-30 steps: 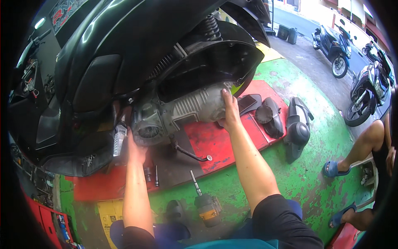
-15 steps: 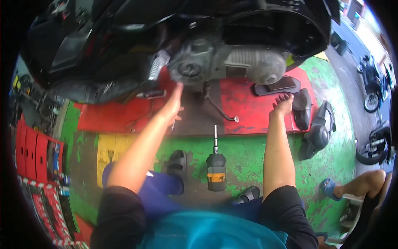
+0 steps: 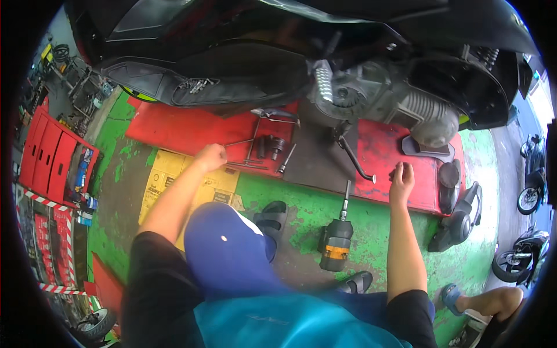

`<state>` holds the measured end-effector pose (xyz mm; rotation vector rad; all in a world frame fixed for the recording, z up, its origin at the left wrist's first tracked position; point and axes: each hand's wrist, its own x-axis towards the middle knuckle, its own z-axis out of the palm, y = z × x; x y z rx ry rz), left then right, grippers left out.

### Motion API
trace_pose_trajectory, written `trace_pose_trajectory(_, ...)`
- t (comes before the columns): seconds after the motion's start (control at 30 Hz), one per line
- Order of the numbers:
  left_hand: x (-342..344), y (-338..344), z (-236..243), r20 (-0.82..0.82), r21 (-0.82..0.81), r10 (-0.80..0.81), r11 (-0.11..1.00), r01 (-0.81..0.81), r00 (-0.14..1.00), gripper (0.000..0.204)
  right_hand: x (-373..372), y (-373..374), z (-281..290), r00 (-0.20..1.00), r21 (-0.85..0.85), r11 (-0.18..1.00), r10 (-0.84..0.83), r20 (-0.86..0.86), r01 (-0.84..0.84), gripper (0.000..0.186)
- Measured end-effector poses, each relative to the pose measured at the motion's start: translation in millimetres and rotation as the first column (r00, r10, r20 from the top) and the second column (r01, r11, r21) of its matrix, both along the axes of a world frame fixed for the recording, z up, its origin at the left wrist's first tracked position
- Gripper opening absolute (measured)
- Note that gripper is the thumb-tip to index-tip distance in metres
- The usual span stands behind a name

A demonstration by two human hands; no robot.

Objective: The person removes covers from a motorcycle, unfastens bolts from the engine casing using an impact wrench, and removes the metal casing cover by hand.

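My left hand [image 3: 212, 157] is closed at the left part of the red platform [image 3: 174, 129], its fingers round the end of a thin metal rod [image 3: 239, 142]; the rod's kind is unclear. Right of it lie black sockets [image 3: 272, 145], more thin rods and a short extension bar [image 3: 288, 158]. My right hand [image 3: 401, 180] hovers over the platform's front edge with loosely bent fingers, seemingly holding nothing. Near it is the kickstand [image 3: 360, 159] of the black scooter [image 3: 232, 69], whose round engine housing [image 3: 342, 95] lies exposed.
An impact wrench [image 3: 336, 243] with a long socket lies on the green floor between my feet. Black covers [image 3: 448, 185] are at right, one on the floor [image 3: 458, 223]. Cardboard [image 3: 159, 180] and a red tool cabinet [image 3: 55, 153] are left. Another person's leg [image 3: 487, 304] shows lower right.
The view has swung left. My left hand has gone from beside the engine housing to the tools and closed on a thin rod. My right hand's fingers have bent.
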<state>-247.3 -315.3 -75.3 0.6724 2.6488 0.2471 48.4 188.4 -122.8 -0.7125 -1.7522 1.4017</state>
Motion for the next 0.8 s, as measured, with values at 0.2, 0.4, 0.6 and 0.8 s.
trace_pose_trajectory(0.2,-7.2,20.1,-81.1,-0.362,-0.008,0.035,0.999,-0.04,0.931,0.037,32.2,-10.8,30.8,0.98,0.116,0.988,0.077,0.184,-0.1,0.009)
trace_pose_trajectory(0.4,-23.6,22.3,-92.6,-0.395,-0.2,-0.138,0.978,0.061,0.908,0.039,45.0,-32.0,53.6,0.909,0.254,0.949,0.071,0.41,-0.189,0.015)
trace_pose_trajectory(0.6,-17.0,27.2,-55.9,-0.445,-0.131,-0.317,0.948,0.289,0.838,0.037,18.8,-63.8,81.9,0.892,0.268,0.911,0.185,0.411,-0.313,0.019)
trace_pose_trajectory(0.8,58.4,103.1,51.9,-0.42,0.323,-0.586,0.617,0.717,0.693,0.019,-15.3,-122.6,113.5,0.725,0.441,0.577,0.512,0.461,-0.688,0.034)
